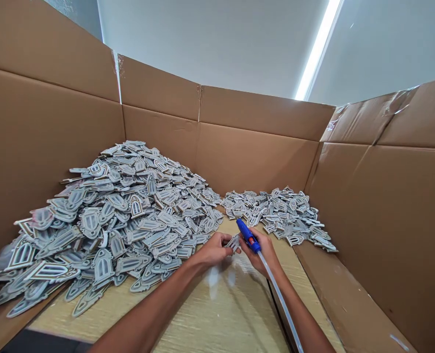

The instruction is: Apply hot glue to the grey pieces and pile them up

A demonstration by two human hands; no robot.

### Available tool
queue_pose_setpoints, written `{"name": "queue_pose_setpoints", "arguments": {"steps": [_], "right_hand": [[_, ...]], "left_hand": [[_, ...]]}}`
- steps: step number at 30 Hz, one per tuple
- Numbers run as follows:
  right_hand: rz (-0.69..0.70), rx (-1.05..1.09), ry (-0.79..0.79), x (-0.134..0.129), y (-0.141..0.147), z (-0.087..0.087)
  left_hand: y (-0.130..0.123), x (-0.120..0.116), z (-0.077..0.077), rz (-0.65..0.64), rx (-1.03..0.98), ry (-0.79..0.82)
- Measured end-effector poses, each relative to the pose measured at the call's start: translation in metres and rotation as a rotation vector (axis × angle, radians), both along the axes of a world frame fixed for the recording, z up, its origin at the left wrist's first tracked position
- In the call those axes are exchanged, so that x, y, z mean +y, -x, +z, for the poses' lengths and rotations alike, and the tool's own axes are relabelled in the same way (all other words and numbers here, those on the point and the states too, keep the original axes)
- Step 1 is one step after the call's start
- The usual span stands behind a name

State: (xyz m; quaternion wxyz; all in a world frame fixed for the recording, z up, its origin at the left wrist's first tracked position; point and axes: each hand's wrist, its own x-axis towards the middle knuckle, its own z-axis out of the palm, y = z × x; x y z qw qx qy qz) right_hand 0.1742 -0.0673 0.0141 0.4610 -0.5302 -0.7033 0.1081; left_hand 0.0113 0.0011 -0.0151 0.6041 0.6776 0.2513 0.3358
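Grey-white openwork arched plaque [233,242], one, probably light, stiff and snappable, best taken by its outer edges; pinched in the left hand [216,248] above the wood-grained table [217,316], right hand [264,255] closed around a blue hose-fed tool [247,234].

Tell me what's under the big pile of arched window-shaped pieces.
Around the front of the big pile, yellowish wooden tabletop shows beneath, with brown cardboard at the near left. Whatever lies under the pile's middle and back is covered, so I can't tell.
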Motion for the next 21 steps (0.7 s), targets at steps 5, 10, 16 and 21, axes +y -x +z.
{"name": "queue_pose_setpoints", "arguments": {"steps": [5, 10, 16, 21], "right_hand": [[0.0, -0.002, 0.013, 0.001, 0.002, -0.002], [-0.031, -0.055, -0.032, 0.003, 0.006, -0.008], [0.011, -0.09, -0.063, 0.005, 0.006, -0.013], [0.039, -0.115, -0.078, 0.005, 0.006, -0.014]], "left_hand": [[0.001, -0.002, 0.003, 0.009, 0.004, -0.022], [0.001, -0.001, 0.003, 0.027, 0.009, -0.055], [-0.001, 0.001, -0.001, 0.054, -0.007, -0.113], [-0.001, 0.001, -0.001, 0.046, -0.002, -0.159]]}}
